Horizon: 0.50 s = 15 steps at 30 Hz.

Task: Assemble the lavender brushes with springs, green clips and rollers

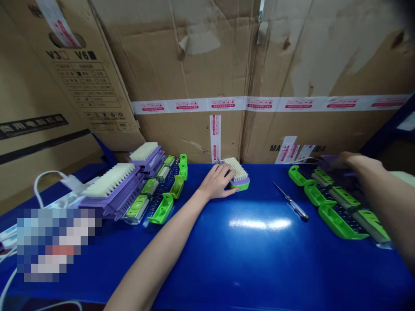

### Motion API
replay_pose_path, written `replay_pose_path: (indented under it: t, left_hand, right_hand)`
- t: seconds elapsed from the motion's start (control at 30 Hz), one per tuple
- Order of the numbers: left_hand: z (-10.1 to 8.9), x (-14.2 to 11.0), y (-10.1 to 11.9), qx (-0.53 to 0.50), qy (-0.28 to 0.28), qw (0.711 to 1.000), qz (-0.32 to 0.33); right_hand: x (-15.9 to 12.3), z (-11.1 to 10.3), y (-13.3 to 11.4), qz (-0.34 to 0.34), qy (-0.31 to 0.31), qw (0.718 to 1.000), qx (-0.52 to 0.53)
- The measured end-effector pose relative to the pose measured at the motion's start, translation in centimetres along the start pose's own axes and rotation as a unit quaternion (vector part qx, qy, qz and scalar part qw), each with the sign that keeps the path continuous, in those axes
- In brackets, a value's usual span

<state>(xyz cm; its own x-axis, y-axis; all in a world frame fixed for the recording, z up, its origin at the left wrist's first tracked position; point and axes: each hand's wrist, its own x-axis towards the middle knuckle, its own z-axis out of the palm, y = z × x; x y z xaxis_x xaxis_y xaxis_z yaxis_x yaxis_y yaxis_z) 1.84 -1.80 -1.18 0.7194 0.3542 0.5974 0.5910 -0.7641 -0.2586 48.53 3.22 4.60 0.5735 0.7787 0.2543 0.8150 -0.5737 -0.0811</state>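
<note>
My left hand (218,181) is wrapped round the near left side of a scrub brush (238,168) with cream bristles facing up, a purple body and a green base. Its thumb lies along the green edge, and the brush rests on the blue table. At the far right my right hand (352,160) reaches down to purple plastic parts (327,162); its fingers are partly hidden and blurred, so a grip cannot be made out. Between the hands, nearer the right one, lies a screwdriver (292,203) with a clear handle.
On the left stand purple bristled pieces (110,185), bright green shells (162,209) and metal springs (157,194). More green shells (340,222) line the right side. White cables (40,185) and a power strip (61,201) lie far left. Cardboard boxes (194,65) wall off the back.
</note>
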Motion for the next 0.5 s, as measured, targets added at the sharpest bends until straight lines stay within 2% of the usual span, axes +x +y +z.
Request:
replay_pose_path:
  t: [0.07,0.1,0.3,0.37,0.47,0.5]
  left_hand:
    - [0.0,0.0,0.0,-0.001,-0.002,1.000,0.001]
    - [0.0,0.0,0.0,-0.002,-0.002,1.000,0.002]
    - [0.0,0.1,0.0,-0.010,-0.010,1.000,-0.002]
    - [-0.1,0.1,0.0,-0.012,-0.012,1.000,-0.006]
    - [0.0,0.1,0.0,-0.006,-0.007,1.000,-0.009]
    - [0.0,0.1,0.0,-0.002,-0.005,1.000,-0.010]
  right_hand:
    - [-0.3,-0.7,-0.3,0.056,-0.106,0.993,-0.009]
    - [-0.6,-1.2,-0.6,0.074,-0.128,0.989,-0.008]
    - [-3.3,-6.4,-3.3,0.118,-0.060,0.991,0.025]
    - [-4.6,-8.3,-4.5,0.084,-0.052,0.995,0.033]
    - [-6.6,-10.6,-6.6,0.035,-0.055,0.998,-0.011]
    - [-7.4,-11.0,-7.3,0.007,-0.033,0.999,-0.022]
